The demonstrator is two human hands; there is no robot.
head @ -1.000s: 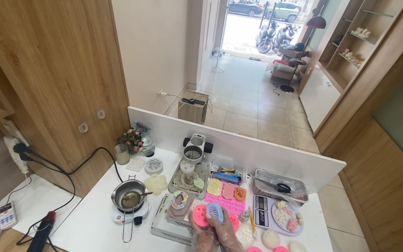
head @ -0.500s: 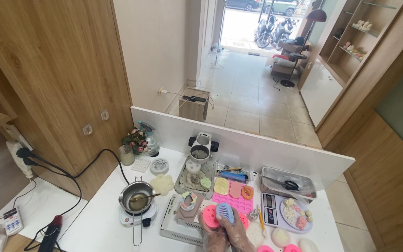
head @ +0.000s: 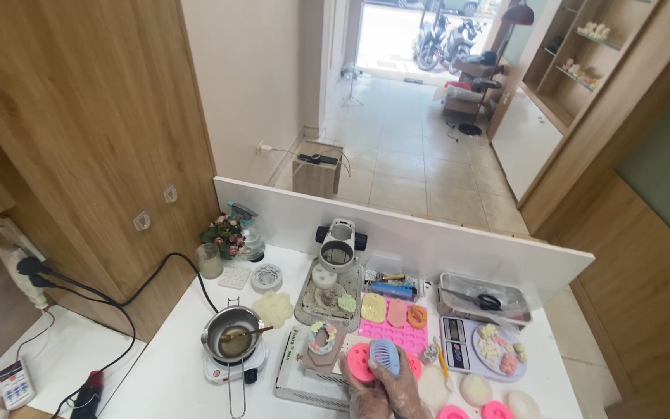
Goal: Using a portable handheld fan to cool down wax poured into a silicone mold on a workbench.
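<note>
Blue mould [head: 385, 357], small, oval and ribbed with slots, sits at the near edge of the white table [head: 172, 372], and I've got it pinched in the fingers of my right hand [head: 397, 384]. My left hand [head: 366, 396] is cupped just beside it under a round pink mould [head: 360, 361], which looks soft and rubbery. Both hands wear thin, clear, crinkly gloves.

To the left, a small steel pot [head: 230, 341] stands on a white hotplate [head: 234, 368], yellowish liquid inside and a stick resting across the rim. A black cable [head: 141, 287] snakes off to the wooden wall on the far left. Just left of my hands, a grey block [head: 321, 345] carries an oval pastel piece.

Beyond my hands lies a flat pink tray [head: 393, 326] with yellow and orange shapes on it. To the right, a kitchen scale [head: 478, 345] holds a plate of small pale pieces, and behind that a clear plastic box [head: 482, 299] contains black scissors. A tiny pot of pink flowers [head: 224, 233] stands at the far left corner.
</note>
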